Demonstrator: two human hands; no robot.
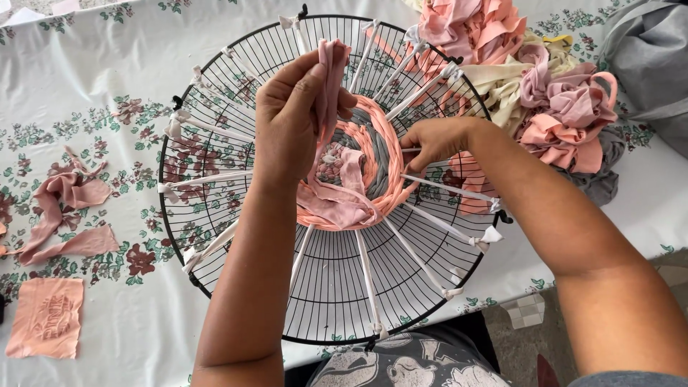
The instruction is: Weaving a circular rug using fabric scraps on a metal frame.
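Observation:
A round black wire fan guard (236, 61) lies on the table with white cloth strips (426, 259) tied from its hub to its rim like spokes. A coiled mat of pink, peach and grey cloth (376, 154) is woven around the middle. My left hand (290, 115) is raised over the guard and pinches a dusty pink cloth strip (331, 68) that runs down into the weave. My right hand (433, 140) rests at the right edge of the coil, fingers closed on the peach weave beside a white spoke.
A heap of pink, peach, cream and grey cloth strips (545, 86) lies at the back right. Loose pink scraps (64, 208) and a peach cloth patch (46, 315) lie at the left on the flowered tablecloth (93, 86). A grey cloth (652, 50) is at the far right.

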